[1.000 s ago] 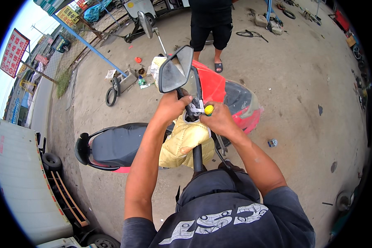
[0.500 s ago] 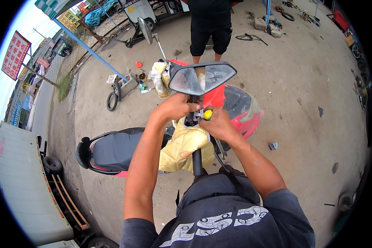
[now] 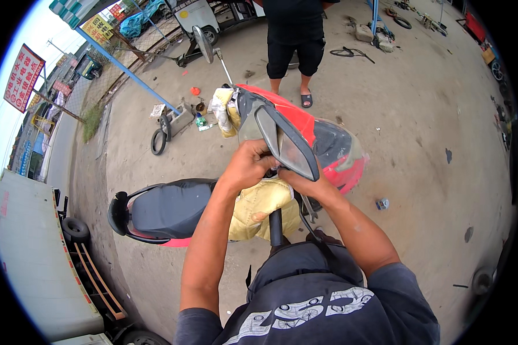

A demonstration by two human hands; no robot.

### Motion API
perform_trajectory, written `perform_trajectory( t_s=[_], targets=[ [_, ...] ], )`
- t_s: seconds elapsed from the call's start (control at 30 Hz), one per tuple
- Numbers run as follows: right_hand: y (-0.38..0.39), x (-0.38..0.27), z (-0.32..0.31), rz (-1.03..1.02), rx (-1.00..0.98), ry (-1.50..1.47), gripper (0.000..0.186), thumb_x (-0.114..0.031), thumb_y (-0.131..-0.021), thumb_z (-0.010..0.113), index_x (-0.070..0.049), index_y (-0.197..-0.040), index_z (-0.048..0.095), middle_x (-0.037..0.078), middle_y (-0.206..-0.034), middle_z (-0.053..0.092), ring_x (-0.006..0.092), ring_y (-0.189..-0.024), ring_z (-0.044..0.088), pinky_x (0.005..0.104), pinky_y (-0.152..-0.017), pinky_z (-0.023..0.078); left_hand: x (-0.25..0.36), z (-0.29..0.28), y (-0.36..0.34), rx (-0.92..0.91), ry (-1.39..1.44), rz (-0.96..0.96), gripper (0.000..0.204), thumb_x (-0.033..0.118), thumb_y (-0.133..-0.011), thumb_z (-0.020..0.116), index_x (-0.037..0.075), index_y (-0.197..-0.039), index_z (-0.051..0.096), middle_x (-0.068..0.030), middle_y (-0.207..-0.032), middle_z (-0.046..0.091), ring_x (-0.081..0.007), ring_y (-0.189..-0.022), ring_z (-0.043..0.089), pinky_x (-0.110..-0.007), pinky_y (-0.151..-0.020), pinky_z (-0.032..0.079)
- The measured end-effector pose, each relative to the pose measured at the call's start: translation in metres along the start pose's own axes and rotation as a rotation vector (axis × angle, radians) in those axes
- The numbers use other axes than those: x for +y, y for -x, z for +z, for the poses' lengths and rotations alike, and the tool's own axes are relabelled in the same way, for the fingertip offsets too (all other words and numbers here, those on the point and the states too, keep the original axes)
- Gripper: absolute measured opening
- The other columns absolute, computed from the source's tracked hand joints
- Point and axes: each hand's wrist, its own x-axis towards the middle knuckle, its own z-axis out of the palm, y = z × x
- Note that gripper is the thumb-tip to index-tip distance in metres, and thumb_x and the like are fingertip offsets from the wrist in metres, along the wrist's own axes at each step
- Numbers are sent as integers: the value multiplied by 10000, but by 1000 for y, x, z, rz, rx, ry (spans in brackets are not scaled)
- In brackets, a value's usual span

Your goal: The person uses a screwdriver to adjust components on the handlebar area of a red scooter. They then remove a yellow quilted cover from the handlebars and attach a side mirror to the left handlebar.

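A scooter with red panels and a black seat (image 3: 170, 208) stands in front of me, its handlebar running toward me. A quilted yellow cover (image 3: 259, 207) hangs over the near grip. My left hand (image 3: 248, 165) is closed with its fingers at the lower stem of the near mirror (image 3: 296, 150); the stem is largely hidden. Across from it, my right hand (image 3: 305, 183) reaches in under the mirror with bent fingers close to the left fingertips. The mirror covers most of the right fingers, and what they hold is hidden.
Beyond the scooter stands a person in black (image 3: 296, 40). The far mirror (image 3: 202, 45) rises on a thin stem. Loose tyres (image 3: 159, 141) lean by a concrete block at the left. A truck (image 3: 37, 253) is parked at the lower left. A small can (image 3: 382, 203) sits on the ground.
The near mirror has swung round, its right end dropping toward me over my right hand. The yellow-topped thing in that hand is now out of sight. My left hand has shifted slightly right and down.
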Motion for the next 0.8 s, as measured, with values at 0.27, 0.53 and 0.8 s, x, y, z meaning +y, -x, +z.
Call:
perform_trajectory(
  t_s=[0.27,0.53,0.8],
  targets=[
    [-2,3,3,-18,-17,84,351,-158,-770,809,30,-1057,732,248,-932,741,379,-892,741,428,-778,565,-8,46,28,207,210,196,252,75,-920,788,23,-1136,671,26,-989,639,-81,-902,585,-278,-802,502],
    [-2,-2,3,96,-1,48,340,-141,-774,754,18,-1074,738,239,-904,741,372,-841,737,427,-761,564,-29,43,38,367,259,270,213,107,-934,793,30,-920,595,-13,-906,568,-138,-864,522,-310,-779,453],
    [1,-10,2,58,42,123,285,-133,-783,756,44,-1002,716,162,-758,698,199,-683,663,372,-649,525,-32,72,56,766,183,248,254,181,-1029,683,-27,-1175,671,-100,-1103,698,-184,-1019,652,-330,-957,509]
  ],
)
